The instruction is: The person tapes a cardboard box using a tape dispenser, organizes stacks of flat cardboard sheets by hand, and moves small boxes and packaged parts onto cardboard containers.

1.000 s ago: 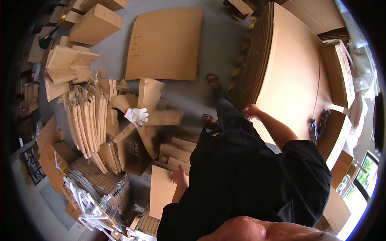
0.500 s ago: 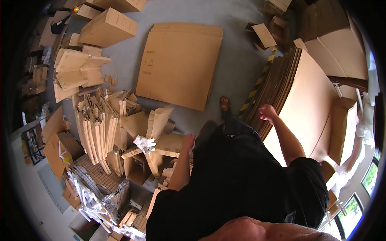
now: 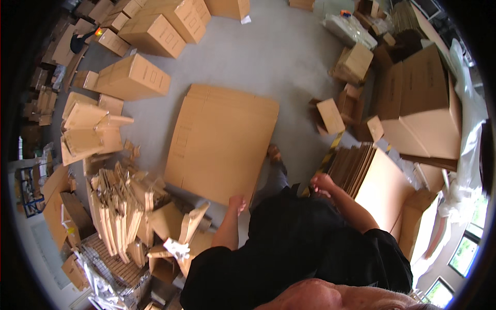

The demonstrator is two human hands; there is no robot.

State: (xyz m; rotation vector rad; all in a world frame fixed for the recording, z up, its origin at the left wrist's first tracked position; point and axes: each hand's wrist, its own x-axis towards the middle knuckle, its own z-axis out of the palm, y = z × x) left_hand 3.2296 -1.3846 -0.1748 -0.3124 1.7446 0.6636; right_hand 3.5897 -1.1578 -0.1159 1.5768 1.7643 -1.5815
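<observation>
My left hand [image 3: 237,203] hangs with its fingers curled in and nothing visible in them; in the picture it overlaps the near edge of a flat cardboard stack [image 3: 225,139], without clearly touching it. That stack of folded cartons lies on the floor in front of me. My right hand [image 3: 322,184] is loosely closed, also with nothing to be seen in it. It is nearest to a leaning row of flat cardboard sheets [image 3: 356,164] at my right. One foot [image 3: 274,152] shows beside the stack's right edge.
At the left stand a bundle of upright cardboard pieces [image 3: 116,212], a white glove [image 3: 176,248] on cardboard and a wire cage [image 3: 103,253]. Large cartons [image 3: 134,77] stand far left. An open carton [image 3: 329,117] and a tall carton [image 3: 418,103] are at the right. Far left is another person [image 3: 77,43].
I have moved forward, so the flat stack now lies closer to my body. My left hand has come up by its near edge, my right hand has swung lower and inward.
</observation>
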